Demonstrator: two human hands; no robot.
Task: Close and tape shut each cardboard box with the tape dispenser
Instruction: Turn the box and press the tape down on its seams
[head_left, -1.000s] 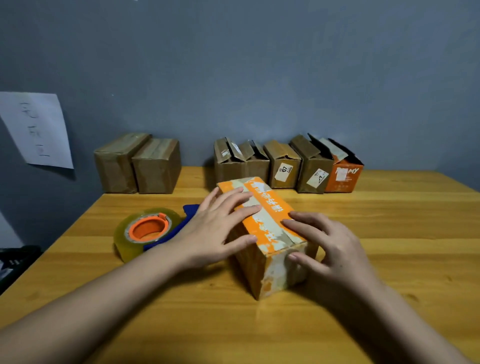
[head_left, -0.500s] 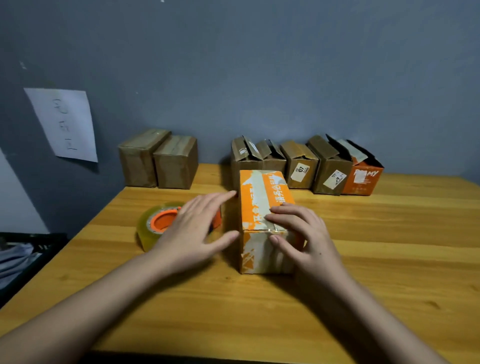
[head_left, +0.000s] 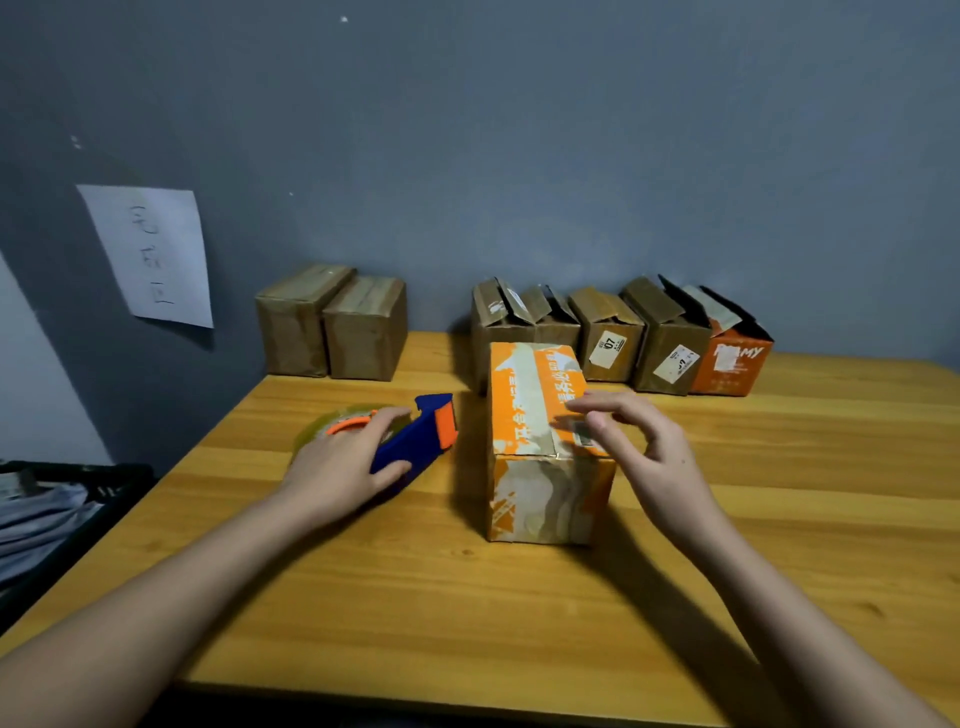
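Head view: the orange box (head_left: 545, 441) stands mid-worktop (head_left: 519, 623), flaps down. The left hand (head_left: 337, 467) wraps its fingers (head_left: 387, 422) around the tape dispenser (head_left: 410, 441) beside it; the right hand (head_left: 644, 447) hovers above the box top, fingers loosely curled, holding nothing. The step looks like fetching the dispenser; next it must be brought to the seam.

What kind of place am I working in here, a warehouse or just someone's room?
Probably a plain room with a makeshift packing spot, not a warehouse: a wooden table pushed against a bare grey wall, a handwritten paper sheet stuck on it, and a short row of small used cardboard boxes at the back.
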